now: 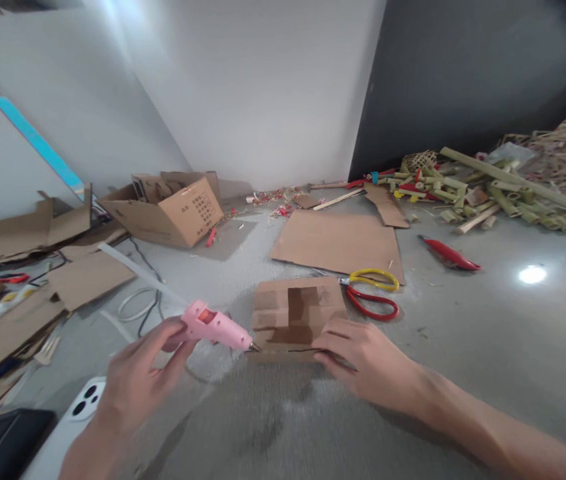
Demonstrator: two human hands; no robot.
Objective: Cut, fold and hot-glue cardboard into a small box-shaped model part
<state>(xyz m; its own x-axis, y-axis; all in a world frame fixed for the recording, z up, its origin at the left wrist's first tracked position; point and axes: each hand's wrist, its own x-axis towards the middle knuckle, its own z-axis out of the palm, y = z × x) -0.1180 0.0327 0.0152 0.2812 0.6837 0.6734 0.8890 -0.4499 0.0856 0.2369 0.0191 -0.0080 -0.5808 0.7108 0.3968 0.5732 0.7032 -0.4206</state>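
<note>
My left hand [150, 360] grips a pink hot glue gun [220, 328], with a long translucent glue stick [137, 270] jutting from its back end. The gun's metal nozzle points at the near left corner of a small cardboard piece [273, 300]; whether it touches cannot be made out. A brown patch shows in the middle of this piece, and a narrow cardboard strip [283, 357] runs along its near edge. At the right end of that edge, my right hand [350, 350] pinches the cardboard between thumb and fingers.
Scissors [373, 293] with yellow and red handles lie just behind the small piece, near a larger cardboard sheet [337, 240]. A red-handled tool [450, 253] and bamboo pieces [463, 190] are to the right. Leftward are an open box [167, 210], a cable [150, 307] and a phone [80, 407].
</note>
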